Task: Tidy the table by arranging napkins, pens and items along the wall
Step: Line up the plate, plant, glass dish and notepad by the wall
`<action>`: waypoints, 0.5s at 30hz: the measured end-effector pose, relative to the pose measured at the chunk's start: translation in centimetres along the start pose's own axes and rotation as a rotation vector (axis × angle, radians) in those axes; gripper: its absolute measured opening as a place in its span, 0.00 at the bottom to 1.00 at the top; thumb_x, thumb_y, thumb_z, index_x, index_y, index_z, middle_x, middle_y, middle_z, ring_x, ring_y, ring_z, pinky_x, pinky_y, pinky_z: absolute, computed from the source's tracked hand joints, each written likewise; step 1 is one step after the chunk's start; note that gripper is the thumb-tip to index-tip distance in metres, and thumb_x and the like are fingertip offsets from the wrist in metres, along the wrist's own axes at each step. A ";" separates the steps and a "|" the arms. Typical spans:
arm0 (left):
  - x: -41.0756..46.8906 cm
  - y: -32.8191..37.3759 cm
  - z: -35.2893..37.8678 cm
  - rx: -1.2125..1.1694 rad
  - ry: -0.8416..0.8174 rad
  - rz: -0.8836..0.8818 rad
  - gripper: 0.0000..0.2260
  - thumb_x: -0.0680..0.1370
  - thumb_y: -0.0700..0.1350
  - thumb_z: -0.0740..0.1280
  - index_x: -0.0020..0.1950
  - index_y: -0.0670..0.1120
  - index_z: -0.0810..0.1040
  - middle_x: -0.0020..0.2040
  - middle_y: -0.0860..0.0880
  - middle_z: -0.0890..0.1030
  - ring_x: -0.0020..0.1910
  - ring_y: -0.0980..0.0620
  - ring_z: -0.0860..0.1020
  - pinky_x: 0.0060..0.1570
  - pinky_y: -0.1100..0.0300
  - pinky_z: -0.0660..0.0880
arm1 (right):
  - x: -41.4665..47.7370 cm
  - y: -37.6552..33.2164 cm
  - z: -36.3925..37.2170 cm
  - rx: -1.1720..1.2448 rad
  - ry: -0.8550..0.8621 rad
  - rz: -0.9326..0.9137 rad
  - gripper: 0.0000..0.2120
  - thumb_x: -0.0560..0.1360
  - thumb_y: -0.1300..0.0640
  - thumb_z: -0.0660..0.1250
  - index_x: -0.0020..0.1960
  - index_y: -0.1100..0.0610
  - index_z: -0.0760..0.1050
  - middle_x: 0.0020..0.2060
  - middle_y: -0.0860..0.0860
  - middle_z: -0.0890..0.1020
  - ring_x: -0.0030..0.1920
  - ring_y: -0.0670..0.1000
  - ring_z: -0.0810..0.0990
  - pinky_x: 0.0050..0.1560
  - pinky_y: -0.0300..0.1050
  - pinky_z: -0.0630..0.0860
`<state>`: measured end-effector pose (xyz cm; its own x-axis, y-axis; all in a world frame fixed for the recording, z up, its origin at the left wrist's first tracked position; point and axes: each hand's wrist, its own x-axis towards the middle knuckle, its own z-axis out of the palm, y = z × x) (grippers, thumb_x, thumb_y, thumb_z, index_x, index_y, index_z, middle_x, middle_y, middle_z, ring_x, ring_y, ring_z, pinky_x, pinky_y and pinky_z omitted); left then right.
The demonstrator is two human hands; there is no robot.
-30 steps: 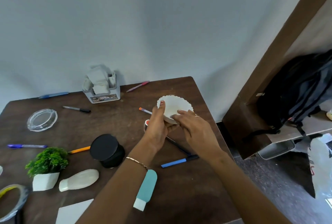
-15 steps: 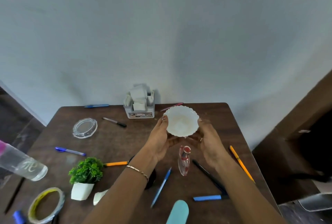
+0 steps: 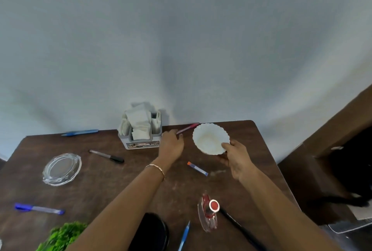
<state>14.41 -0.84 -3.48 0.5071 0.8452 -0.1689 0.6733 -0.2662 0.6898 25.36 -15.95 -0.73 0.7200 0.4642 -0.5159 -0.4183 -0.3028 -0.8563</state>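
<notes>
Holding the white scalloped bowl by its near rim only, the right hand is seen with thumb on top and the other fingers tucked under; the bowl is carried tilted above the table, not set down. A slip is judged possible here, since the pinch sits at one edge and the far side hangs free toward the wall.

The left hand is reached out with fingers loosely curled, nothing clearly gripped; whether the fingertips touch the pink pen just beyond them cannot be told. That pen lies against the wall edge, right between the fingertips and the bowl rim. If the bowl is lowered now, the pen is likely to be trapped or knocked off the back edge.

The napkin holder stands just left of the left fingers, napkins stuffed loosely; a sideways brush of the hand could tip it or pull a napkin out.

An orange-capped pen lies below both hands, and a small glass bottle with red cap stands near the right forearm. A careless pull-back of that arm could topple it.
</notes>
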 end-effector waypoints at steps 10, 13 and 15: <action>6.1 -0.6 3.6 0.812 -0.102 0.360 0.17 0.77 0.33 0.62 0.65 0.40 0.70 0.62 0.41 0.74 0.63 0.42 0.71 0.53 0.49 0.76 | 5.2 0.6 -1.0 0.001 0.056 0.020 0.12 0.79 0.62 0.63 0.62 0.58 0.73 0.60 0.54 0.75 0.60 0.56 0.76 0.40 0.41 0.80; 6.5 -0.6 4.2 0.830 -0.100 0.344 0.16 0.78 0.34 0.60 0.65 0.40 0.70 0.62 0.41 0.74 0.62 0.42 0.72 0.51 0.49 0.76 | 5.5 0.7 -1.0 0.008 0.083 -0.010 0.12 0.79 0.62 0.63 0.62 0.58 0.73 0.58 0.53 0.76 0.59 0.55 0.77 0.38 0.40 0.80; 6.6 -0.4 4.0 0.837 -0.103 0.353 0.14 0.78 0.34 0.61 0.63 0.40 0.73 0.61 0.41 0.73 0.61 0.42 0.73 0.50 0.49 0.77 | 5.8 0.4 -1.0 0.013 0.093 -0.021 0.14 0.79 0.62 0.64 0.64 0.58 0.73 0.59 0.53 0.76 0.59 0.55 0.76 0.39 0.40 0.80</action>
<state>19.66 2.96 -7.67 0.7759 0.6163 -0.1349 0.6202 -0.7843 -0.0161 29.89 -14.24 -4.03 0.7767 0.3914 -0.4936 -0.4089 -0.2828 -0.8676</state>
